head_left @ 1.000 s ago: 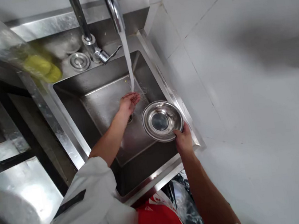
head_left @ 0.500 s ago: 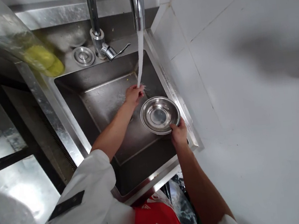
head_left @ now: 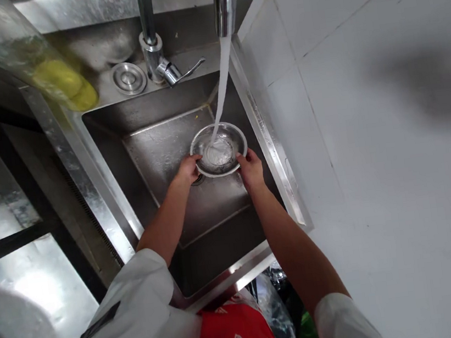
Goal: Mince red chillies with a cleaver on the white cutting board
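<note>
Stainless-steel bowl (head_left: 234,136), shallow and round, sits held above the floor of the metal sink (head_left: 210,210), right under the stream of water (head_left: 221,89), which lands inside it. The left hand (head_left: 189,169) pinches the near-left rim, thumb on top; its other fingers curl below, mostly hidden. The right hand (head_left: 251,170) grips the near-right rim likewise, thumb over the edge, and I cannot tell how closely its other fingers press together. The drain (head_left: 197,180) shows just beside the bowl. Behind the basin, the chrome faucet (head_left: 153,56) stands on the ledge near a round metal lid (head_left: 129,78) and a clear container (head_left: 67,84) (yellow at its base). A white tiled wall (head_left: 375,171) rises on the right; plastic bags (head_left: 273,307) lie below the front edge.
</note>
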The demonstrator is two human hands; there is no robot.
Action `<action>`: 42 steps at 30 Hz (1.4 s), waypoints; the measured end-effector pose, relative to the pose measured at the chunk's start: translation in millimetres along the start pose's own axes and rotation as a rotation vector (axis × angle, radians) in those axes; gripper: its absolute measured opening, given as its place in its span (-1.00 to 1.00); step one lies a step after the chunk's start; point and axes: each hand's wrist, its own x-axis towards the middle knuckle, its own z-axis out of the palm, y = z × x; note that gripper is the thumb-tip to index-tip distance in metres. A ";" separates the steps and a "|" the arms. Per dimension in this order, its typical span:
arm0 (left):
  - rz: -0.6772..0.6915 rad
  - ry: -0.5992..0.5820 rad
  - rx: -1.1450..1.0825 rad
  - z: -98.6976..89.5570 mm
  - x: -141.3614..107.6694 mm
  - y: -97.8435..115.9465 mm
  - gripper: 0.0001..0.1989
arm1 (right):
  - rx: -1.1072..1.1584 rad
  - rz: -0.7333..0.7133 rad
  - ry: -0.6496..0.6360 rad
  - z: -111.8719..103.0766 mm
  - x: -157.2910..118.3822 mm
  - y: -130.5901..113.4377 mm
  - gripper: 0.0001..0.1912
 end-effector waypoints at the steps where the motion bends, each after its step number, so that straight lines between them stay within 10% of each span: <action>1: 0.036 0.026 -0.007 -2.4 -1.4 -0.8 -0.81 | 0.039 0.024 0.013 1.4 -2.0 -0.3 -0.51; 7: 0.285 0.174 0.020 -2.7 -12.9 1.0 -0.73 | 0.140 0.224 0.023 -24.1 -37.1 18.2 -0.53; 15: 0.273 0.172 -0.056 -1.4 -17.7 -14.4 -0.60 | 0.069 0.213 -0.003 -65.5 -41.8 6.0 -0.72; 21: 0.271 0.140 -0.112 -1.0 -40.9 -25.4 -0.58 | 0.040 0.191 -0.100 -39.8 -9.4 -36.2 -0.79; 28: 0.359 0.037 -0.026 -0.9 -58.3 -17.5 -0.59 | 0.064 0.298 -0.269 9.1 -19.4 -25.1 -0.84; 33: 0.502 0.038 0.091 -2.8 -53.9 30.2 -0.97 | 0.111 0.261 -0.191 8.3 -12.4 -26.6 -0.90; 42: 0.526 -0.206 -0.137 65.7 -12.1 154.9 -0.42 | 0.110 0.227 -0.102 -25.7 -14.0 -22.2 -0.87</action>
